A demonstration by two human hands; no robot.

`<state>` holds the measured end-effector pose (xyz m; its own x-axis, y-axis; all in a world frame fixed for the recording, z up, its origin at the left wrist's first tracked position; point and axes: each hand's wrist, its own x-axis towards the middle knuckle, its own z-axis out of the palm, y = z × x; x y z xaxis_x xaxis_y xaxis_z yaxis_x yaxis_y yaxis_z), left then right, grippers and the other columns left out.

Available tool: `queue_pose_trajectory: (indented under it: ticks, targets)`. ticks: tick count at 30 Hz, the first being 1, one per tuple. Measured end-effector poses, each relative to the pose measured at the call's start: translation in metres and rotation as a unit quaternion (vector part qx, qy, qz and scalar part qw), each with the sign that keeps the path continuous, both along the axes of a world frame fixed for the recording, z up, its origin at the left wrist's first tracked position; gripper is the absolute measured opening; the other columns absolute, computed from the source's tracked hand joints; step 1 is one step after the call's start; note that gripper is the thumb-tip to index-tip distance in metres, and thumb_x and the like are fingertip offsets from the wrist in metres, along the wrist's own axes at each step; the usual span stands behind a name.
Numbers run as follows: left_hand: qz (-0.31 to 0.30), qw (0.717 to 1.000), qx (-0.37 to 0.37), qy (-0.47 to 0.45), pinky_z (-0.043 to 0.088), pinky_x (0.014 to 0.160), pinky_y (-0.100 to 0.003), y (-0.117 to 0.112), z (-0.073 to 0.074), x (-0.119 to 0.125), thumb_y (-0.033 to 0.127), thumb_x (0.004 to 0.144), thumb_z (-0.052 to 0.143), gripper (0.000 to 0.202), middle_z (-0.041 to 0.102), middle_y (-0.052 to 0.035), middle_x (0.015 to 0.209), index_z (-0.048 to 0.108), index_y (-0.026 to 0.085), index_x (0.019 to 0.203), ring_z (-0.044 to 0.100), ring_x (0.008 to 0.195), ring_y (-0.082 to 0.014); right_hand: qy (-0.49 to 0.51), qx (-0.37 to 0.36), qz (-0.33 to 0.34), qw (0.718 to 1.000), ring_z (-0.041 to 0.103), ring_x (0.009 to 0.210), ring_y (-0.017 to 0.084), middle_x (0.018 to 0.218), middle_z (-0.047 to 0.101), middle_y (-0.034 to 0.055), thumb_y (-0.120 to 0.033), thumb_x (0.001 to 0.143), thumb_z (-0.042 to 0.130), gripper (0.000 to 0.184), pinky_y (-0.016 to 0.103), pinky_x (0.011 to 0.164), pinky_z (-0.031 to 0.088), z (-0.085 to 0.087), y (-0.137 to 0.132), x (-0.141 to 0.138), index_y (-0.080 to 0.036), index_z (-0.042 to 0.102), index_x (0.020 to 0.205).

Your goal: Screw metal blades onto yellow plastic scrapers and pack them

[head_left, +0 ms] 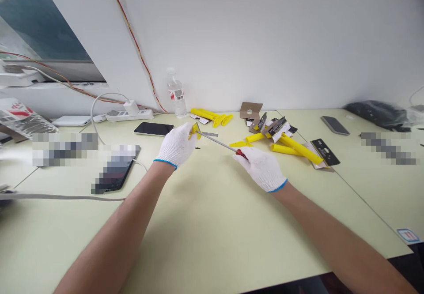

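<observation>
Pale green table (212, 223) against a white wall (265, 42), window (39, 29) at upper left. One water bottle (176, 95), one power strip (129, 115), and two dark phones, one (153, 129) left of centre and one (334, 125) far right. Yellow handles lie in two heaps, back (210, 116) and right (298, 148); exact count unclear.

Both forearms are stretched forward, white gloves on. The left hand (175, 147) is curled, its fingers pinching a small yellow part (195, 130) just above the table at centre back. The right hand (261, 168) is closed around a red-handled screwdriver (218, 142), whose tip reaches the yellow part.
</observation>
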<state>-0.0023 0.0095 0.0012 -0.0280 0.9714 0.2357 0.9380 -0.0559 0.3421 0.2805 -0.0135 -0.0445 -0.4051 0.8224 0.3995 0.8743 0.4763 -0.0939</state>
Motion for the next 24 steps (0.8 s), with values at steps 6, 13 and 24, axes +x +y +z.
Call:
queue_pose_trajectory:
  ticks: [6,13,24]
  targets:
    - [-0.015,0.998,0.018,0.052,0.033,0.065,-0.034,0.003,-0.007,0.002,0.027,0.099,0.049,0.009,0.071,-0.0086,0.094,0.054,0.022,0.094,0.066,0.084,-0.0254,0.067,-0.089,0.025,0.993,0.062,0.072,0.021,0.083,0.072,0.0069,-0.048,0.111,0.045,0.043,0.031,0.070,0.038,0.009,-0.003,0.000,-0.018,0.070,0.093]
    - [-0.015,0.997,0.013,0.069,0.036,0.069,-0.034,0.002,-0.003,0.005,0.026,0.100,0.048,0.010,0.072,-0.0086,0.099,0.057,0.022,0.098,0.069,0.091,-0.0265,0.155,-0.207,0.038,0.965,0.046,0.063,0.015,0.065,0.051,-0.0006,-0.055,0.107,0.048,0.050,0.029,0.061,0.029,0.018,-0.004,0.005,-0.019,0.052,0.072]
    - [-0.009,0.999,0.029,0.030,0.040,0.074,-0.034,-0.001,0.005,0.000,0.028,0.100,0.051,0.014,0.076,-0.0088,0.111,0.061,0.023,0.108,0.070,0.098,-0.0272,0.270,-0.416,-0.015,0.868,0.038,0.055,0.011,0.066,0.048,-0.0029,-0.061,0.102,0.048,0.047,0.026,0.051,0.028,0.025,-0.015,-0.012,-0.020,0.063,0.087]
